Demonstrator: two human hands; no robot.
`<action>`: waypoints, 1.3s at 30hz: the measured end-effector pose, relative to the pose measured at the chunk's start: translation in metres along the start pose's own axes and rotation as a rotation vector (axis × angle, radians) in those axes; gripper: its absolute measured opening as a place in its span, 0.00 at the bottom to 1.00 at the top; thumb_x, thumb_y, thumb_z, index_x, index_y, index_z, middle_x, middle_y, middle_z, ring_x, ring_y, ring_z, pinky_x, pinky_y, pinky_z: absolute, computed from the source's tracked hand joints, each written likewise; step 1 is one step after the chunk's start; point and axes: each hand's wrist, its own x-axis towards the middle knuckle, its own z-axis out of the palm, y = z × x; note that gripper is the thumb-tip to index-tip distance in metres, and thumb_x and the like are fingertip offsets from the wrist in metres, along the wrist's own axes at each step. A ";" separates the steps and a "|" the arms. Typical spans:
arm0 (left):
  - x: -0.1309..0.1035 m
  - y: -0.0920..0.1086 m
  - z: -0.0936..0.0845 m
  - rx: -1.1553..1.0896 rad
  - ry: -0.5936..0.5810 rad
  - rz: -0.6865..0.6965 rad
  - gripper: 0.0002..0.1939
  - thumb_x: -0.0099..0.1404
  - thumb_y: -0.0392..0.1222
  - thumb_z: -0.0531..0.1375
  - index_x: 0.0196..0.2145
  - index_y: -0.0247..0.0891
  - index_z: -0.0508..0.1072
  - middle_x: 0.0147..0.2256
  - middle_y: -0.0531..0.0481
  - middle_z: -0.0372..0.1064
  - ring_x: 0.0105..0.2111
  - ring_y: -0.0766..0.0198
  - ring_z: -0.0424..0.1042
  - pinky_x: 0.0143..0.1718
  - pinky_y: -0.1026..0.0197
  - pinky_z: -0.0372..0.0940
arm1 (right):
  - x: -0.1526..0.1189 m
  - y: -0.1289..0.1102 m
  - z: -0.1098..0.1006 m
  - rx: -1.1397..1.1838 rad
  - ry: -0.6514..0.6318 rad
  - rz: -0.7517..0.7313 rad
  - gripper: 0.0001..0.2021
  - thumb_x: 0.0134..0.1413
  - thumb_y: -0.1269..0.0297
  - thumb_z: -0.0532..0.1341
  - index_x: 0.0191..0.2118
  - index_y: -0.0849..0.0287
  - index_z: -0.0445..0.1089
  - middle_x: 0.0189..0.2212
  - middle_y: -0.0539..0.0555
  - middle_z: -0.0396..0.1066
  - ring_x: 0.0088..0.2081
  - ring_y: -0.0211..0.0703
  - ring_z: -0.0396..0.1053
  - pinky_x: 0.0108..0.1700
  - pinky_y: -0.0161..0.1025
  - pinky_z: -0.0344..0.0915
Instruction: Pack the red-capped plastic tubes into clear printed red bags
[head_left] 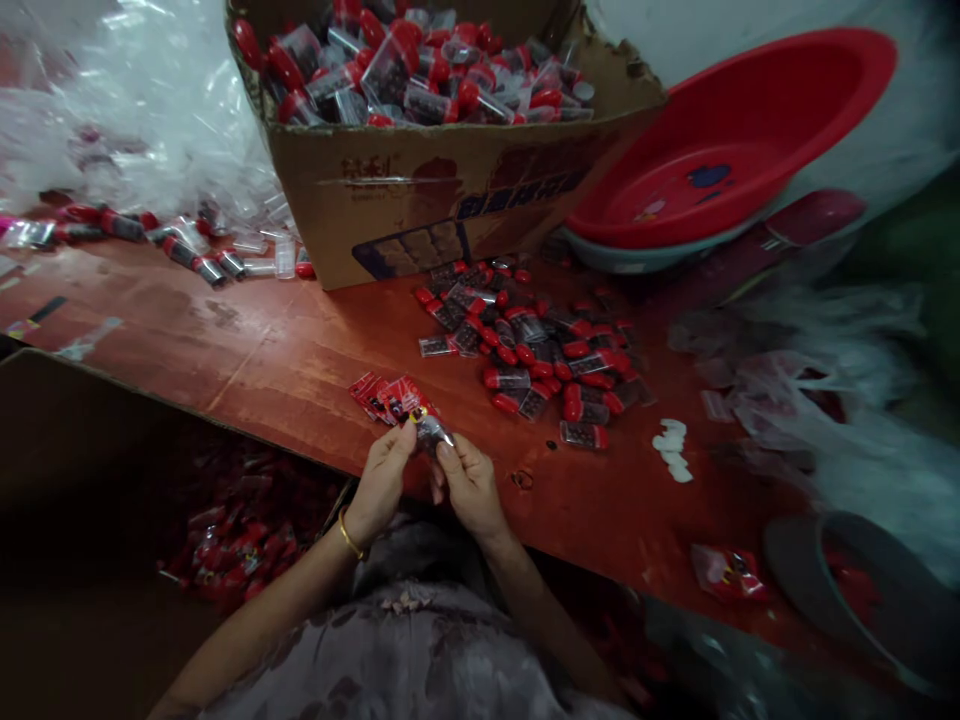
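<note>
Both of my hands meet at the near edge of the red-brown table, around a small clear tube with dark contents. My left hand pinches the tube's left end, where a small yellow piece shows. My right hand grips its other end between thumb and fingers. Just beyond my fingers lies a fanned stack of red printed cards. To the right, a heap of red-capped clear tubes with dark contents spreads over the table. Whether a card is also in my fingers, I cannot make out.
A cardboard box full of red-capped tubes stands at the back, beside a red basin. Clear plastic bags lie far left. White pieces sit to the right. Below the table's left edge, an open box holds red packed items.
</note>
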 end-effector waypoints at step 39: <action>0.014 0.011 -0.002 -0.004 -0.062 -0.001 0.16 0.51 0.49 0.66 0.30 0.33 0.75 0.30 0.46 0.76 0.32 0.60 0.73 0.39 0.59 0.67 | 0.013 0.006 0.007 0.004 0.033 0.011 0.21 0.46 0.46 0.62 0.18 0.57 0.59 0.10 0.43 0.57 0.12 0.30 0.53 0.17 0.30 0.52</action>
